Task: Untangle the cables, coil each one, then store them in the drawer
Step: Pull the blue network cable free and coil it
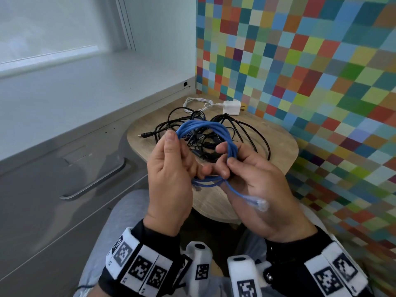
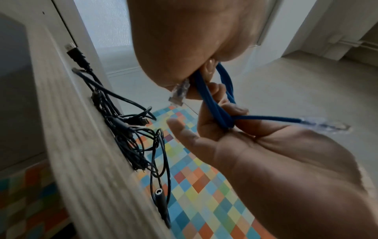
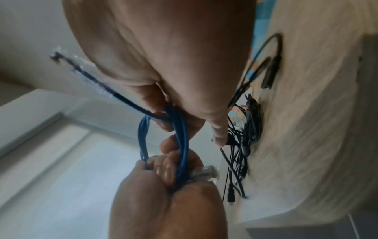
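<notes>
Both my hands hold a coiled blue network cable [image 1: 203, 127] in the air above the small wooden table [image 1: 280, 146]. My left hand [image 1: 182, 155] grips the coil's left side, thumb on top. At the coil's right side my right hand [image 1: 227, 163] pinches the strands where the loose end crosses them. That end, with its clear plug [image 1: 257, 203], hangs over my right palm. The other clear plug [image 2: 179, 92] sticks out below my left hand's fingers. A tangle of black cables [image 1: 214, 138] lies on the table behind the coil. The blue cable [image 3: 182, 137] runs between both hands in the right wrist view.
A white charger with its white cord [image 1: 231, 107] lies at the table's far edge. A grey drawer unit with a curved handle [image 1: 96, 181] stands shut at my left. A wall of coloured squares [image 1: 321, 71] borders the table on the right.
</notes>
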Motion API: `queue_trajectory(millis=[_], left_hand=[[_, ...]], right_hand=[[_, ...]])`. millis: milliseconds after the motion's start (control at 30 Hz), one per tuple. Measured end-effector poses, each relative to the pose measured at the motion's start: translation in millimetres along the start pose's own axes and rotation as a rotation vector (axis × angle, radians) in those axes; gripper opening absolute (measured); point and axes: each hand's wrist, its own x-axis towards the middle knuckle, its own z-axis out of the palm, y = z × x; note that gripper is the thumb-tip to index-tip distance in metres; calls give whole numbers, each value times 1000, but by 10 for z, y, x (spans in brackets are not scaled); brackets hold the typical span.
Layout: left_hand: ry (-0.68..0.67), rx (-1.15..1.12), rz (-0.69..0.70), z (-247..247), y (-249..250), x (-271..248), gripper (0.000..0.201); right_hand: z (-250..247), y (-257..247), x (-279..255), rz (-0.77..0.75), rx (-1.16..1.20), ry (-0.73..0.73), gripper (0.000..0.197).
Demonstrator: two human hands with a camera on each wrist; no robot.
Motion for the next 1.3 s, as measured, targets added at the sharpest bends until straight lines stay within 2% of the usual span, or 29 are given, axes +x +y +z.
queue_trajectory(millis=[100, 200, 300, 400, 500, 600, 667, 767, 867, 967, 1067, 1200, 1300], left_hand=[[7, -7, 1, -4, -11, 6, 38], [-25, 16, 44, 2, 42, 6, 38], [-45, 32, 75, 9, 75, -18, 42], [-117, 5, 139, -10, 140, -20, 44], [-205, 6, 181, -40, 212, -8, 39], [-199, 30, 189, -63, 210, -20, 44], [-177, 25, 193, -68, 203, -27, 39], [-157, -11, 210, -40, 232, -47, 32], [-135, -73, 239, -22, 268, -60, 31], [-73, -174, 243, -51, 322, -17, 34], [-59, -210, 238, -89, 333, 28, 36], [-76, -273, 193, -107, 278, 57, 40], [-65, -350, 99, -90, 206, 27, 41]], right_hand=[[22, -5, -20, -33, -241, -24, 23], [-18, -32, -42, -104, -701, -53, 52], [-40, -13, -35, -167, -809, -21, 63], [-107, -2, -11, -225, -914, 80, 55], [-144, -34, -19, -297, -1141, 165, 25], [-110, -14, -38, -364, -1231, 179, 11], [-68, 24, -48, -393, -1263, 205, 4], [-23, 50, -38, -436, -1391, 211, 28], [-6, 66, -35, -397, -1378, 139, 28], [42, 75, -50, -254, -1234, 32, 23], [89, 103, -60, -167, -1056, -6, 16], [120, 130, -51, -107, -792, -123, 32], [137, 136, -15, -122, -628, -70, 31]])
